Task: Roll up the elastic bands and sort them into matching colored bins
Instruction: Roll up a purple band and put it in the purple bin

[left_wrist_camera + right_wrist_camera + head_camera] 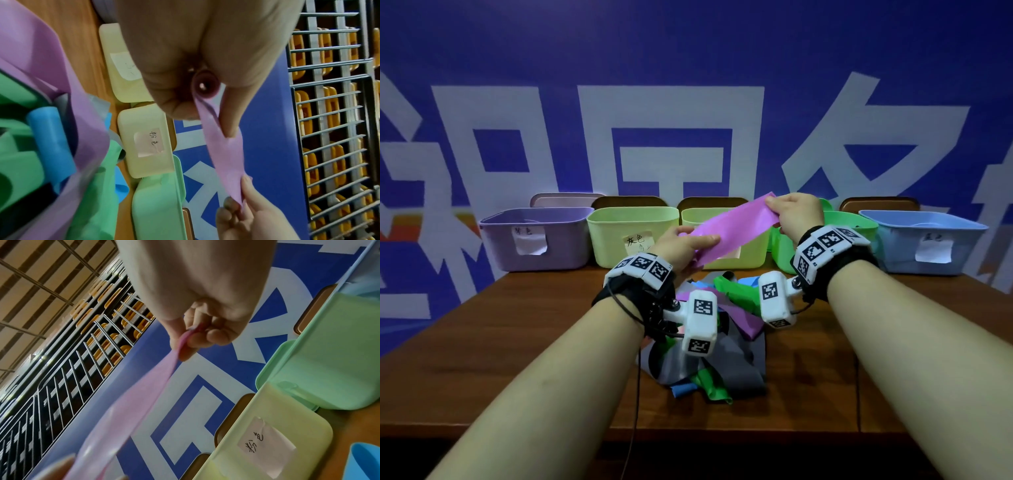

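held band (736, 226) pink | bins: purple bin (534, 240), two yellow-green bins (631, 236), green bin (849, 222), blue bin (924, 243) | worktop (517, 342) brown woodgrain | wall banner (688, 68) blue/white

Your head camera looks forward and down from above both forearms, taking in the wooden table (551, 342) in the lower half of the frame and the blue wall banner (688, 68) across the top. Your left wrist camera sits very close under the left hand (185, 56), rolled sideways so the bins run down the frame's left-centre, while your right wrist camera looks up along the right hand (205, 296) with the scene tilted. All three share the pink band (736, 226) and the yellow-green bin labelled 粉色 (144, 139).
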`<action>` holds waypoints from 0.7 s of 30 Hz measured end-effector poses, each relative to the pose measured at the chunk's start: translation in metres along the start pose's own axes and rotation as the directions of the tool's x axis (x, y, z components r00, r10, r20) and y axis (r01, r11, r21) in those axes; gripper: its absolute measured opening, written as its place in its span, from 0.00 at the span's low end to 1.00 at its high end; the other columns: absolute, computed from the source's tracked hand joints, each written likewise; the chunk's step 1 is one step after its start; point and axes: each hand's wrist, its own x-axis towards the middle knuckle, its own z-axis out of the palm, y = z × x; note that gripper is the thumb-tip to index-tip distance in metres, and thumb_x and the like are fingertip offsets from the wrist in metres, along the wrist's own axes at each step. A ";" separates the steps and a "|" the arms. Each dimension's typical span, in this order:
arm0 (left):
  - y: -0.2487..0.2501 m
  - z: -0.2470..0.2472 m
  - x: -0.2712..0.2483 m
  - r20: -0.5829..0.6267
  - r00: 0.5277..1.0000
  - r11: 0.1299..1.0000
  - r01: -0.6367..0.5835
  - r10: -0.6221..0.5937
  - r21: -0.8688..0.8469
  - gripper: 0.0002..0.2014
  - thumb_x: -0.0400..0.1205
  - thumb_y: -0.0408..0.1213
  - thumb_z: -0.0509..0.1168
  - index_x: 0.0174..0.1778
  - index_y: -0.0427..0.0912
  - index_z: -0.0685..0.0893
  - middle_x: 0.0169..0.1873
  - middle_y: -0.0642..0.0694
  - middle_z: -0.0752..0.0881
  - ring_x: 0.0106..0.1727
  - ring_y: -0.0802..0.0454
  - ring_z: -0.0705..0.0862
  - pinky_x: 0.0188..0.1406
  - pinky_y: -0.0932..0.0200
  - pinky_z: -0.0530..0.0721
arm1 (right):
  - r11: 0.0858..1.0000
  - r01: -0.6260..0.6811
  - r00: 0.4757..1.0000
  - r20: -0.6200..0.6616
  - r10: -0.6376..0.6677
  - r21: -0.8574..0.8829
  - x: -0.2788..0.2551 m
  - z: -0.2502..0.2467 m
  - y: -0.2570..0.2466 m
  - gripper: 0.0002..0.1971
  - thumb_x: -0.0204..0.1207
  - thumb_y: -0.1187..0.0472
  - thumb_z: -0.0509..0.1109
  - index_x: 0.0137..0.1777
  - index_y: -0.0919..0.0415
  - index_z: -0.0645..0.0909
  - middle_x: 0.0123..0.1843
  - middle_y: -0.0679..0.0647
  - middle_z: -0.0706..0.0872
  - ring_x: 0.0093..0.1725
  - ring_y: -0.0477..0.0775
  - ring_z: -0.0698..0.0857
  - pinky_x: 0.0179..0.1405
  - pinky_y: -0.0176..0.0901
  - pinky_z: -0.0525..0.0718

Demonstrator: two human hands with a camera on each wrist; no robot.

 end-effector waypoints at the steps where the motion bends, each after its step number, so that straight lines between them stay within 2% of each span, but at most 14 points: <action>1: -0.003 -0.003 0.004 -0.004 1.000 1.000 -0.005 0.004 -0.014 0.12 0.75 0.32 0.75 0.46 0.41 0.77 0.40 0.40 0.82 0.34 0.49 0.81 0.32 0.57 0.85 | 1.000 -0.007 1.000 -0.031 0.007 -0.005 0.003 0.000 0.003 0.08 0.78 0.57 0.72 0.40 0.61 0.83 0.32 0.50 0.82 0.31 0.49 0.79 0.34 0.41 0.78; 2: -0.007 -0.007 0.008 -0.009 1.000 0.999 -0.006 0.006 -0.034 0.12 0.75 0.29 0.75 0.41 0.40 0.76 0.34 0.41 0.82 0.29 0.51 0.80 0.27 0.60 0.84 | 1.000 -0.020 0.998 -0.055 0.019 -0.010 0.005 0.000 0.004 0.08 0.77 0.57 0.72 0.41 0.61 0.84 0.32 0.51 0.82 0.31 0.50 0.79 0.37 0.42 0.78; 4: -0.012 -0.016 0.011 -0.029 0.999 0.996 0.021 -0.024 -0.089 0.08 0.77 0.26 0.72 0.40 0.36 0.77 0.27 0.42 0.82 0.21 0.54 0.79 0.21 0.64 0.83 | 0.999 -0.036 0.996 -0.088 0.034 -0.021 0.009 -0.001 0.009 0.09 0.77 0.56 0.73 0.43 0.64 0.86 0.33 0.54 0.83 0.32 0.52 0.79 0.40 0.42 0.77; 6: -0.019 -0.025 0.015 -0.038 0.998 0.992 0.048 -0.052 -0.113 0.05 0.80 0.24 0.67 0.48 0.35 0.78 0.33 0.40 0.83 0.24 0.54 0.83 0.23 0.62 0.85 | 0.997 -0.056 0.993 -0.110 0.050 -0.050 0.011 -0.003 0.016 0.10 0.77 0.56 0.73 0.41 0.65 0.86 0.36 0.57 0.85 0.36 0.55 0.81 0.41 0.42 0.78; 8: -0.023 -0.025 0.012 -0.035 0.996 0.989 0.072 -0.077 -0.127 0.10 0.83 0.23 0.59 0.58 0.35 0.77 0.44 0.37 0.82 0.34 0.51 0.84 0.26 0.59 0.88 | 0.993 -0.092 0.989 -0.123 0.083 -0.070 0.012 -0.004 0.024 0.13 0.77 0.56 0.72 0.35 0.63 0.83 0.34 0.58 0.83 0.35 0.57 0.80 0.41 0.43 0.79; 9: -0.024 -0.023 0.012 -0.043 0.996 0.986 0.075 -0.083 -0.152 0.14 0.82 0.22 0.54 0.61 0.35 0.76 0.47 0.36 0.80 0.37 0.49 0.83 0.25 0.56 0.88 | 0.991 -0.112 0.987 -0.122 0.102 -0.078 0.013 -0.004 0.028 0.14 0.77 0.56 0.72 0.33 0.63 0.81 0.33 0.58 0.82 0.35 0.57 0.80 0.40 0.44 0.78; 10: -0.025 -0.022 0.012 -0.064 0.994 0.979 0.081 -0.094 -0.187 0.16 0.82 0.21 0.51 0.61 0.36 0.76 0.47 0.37 0.78 0.38 0.47 0.83 0.22 0.56 0.87 | 0.988 -0.130 0.986 -0.118 0.120 -0.081 0.012 -0.004 0.031 0.14 0.77 0.57 0.72 0.33 0.64 0.80 0.32 0.58 0.82 0.35 0.58 0.80 0.40 0.46 0.78; 11: -0.025 -0.019 0.011 -0.079 0.992 0.978 0.080 -0.097 -0.192 0.13 0.82 0.23 0.51 0.57 0.37 0.76 0.42 0.39 0.78 0.33 0.48 0.83 0.18 0.59 0.84 | 0.987 -0.140 0.985 -0.114 0.131 -0.075 0.012 -0.003 0.033 0.14 0.77 0.58 0.72 0.33 0.65 0.81 0.34 0.59 0.82 0.37 0.58 0.80 0.41 0.49 0.80; 13: -0.024 -0.014 0.011 -0.070 0.992 0.989 0.092 -0.101 -0.120 0.02 0.85 0.32 0.60 0.47 0.40 0.75 0.30 0.44 0.75 0.21 0.53 0.76 0.13 0.67 0.74 | 0.988 -0.146 0.985 -0.098 0.140 -0.053 0.010 0.000 0.035 0.15 0.78 0.60 0.71 0.31 0.64 0.79 0.38 0.60 0.83 0.40 0.58 0.81 0.45 0.51 0.83; 15: -0.024 -0.015 0.016 -0.062 0.995 0.997 0.082 -0.083 -0.013 0.10 0.79 0.34 0.71 0.47 0.41 0.74 0.27 0.46 0.78 0.20 0.55 0.74 0.15 0.66 0.71 | 0.987 -0.150 0.986 -0.084 0.145 -0.050 0.008 0.001 0.035 0.16 0.78 0.60 0.71 0.29 0.60 0.75 0.40 0.60 0.83 0.41 0.58 0.82 0.48 0.52 0.84; 17: -0.024 -0.019 0.020 -0.099 0.991 0.996 0.092 -0.091 0.007 0.13 0.76 0.29 0.73 0.47 0.41 0.74 0.28 0.44 0.81 0.22 0.53 0.78 0.17 0.65 0.75 | 0.987 -0.151 0.986 -0.075 0.147 -0.051 0.008 0.000 0.036 0.14 0.79 0.60 0.70 0.32 0.63 0.77 0.41 0.62 0.84 0.42 0.58 0.82 0.49 0.52 0.84; 19: -0.026 -0.024 0.020 -0.109 0.986 0.992 0.117 -0.123 -0.057 0.10 0.79 0.24 0.67 0.50 0.39 0.75 0.30 0.42 0.81 0.24 0.51 0.81 0.21 0.61 0.82 | 0.986 -0.148 0.986 -0.090 0.141 -0.071 0.009 -0.003 0.036 0.13 0.79 0.59 0.70 0.42 0.72 0.82 0.45 0.70 0.87 0.41 0.59 0.82 0.48 0.55 0.85; 21: -0.027 -0.027 0.020 -0.127 0.983 0.987 0.120 -0.133 -0.103 0.13 0.81 0.20 0.57 0.55 0.41 0.74 0.35 0.40 0.78 0.30 0.49 0.79 0.28 0.54 0.87 | 0.983 -0.158 0.983 -0.112 0.147 -0.096 0.009 -0.007 0.037 0.15 0.78 0.59 0.70 0.49 0.76 0.83 0.50 0.71 0.88 0.40 0.59 0.81 0.50 0.57 0.85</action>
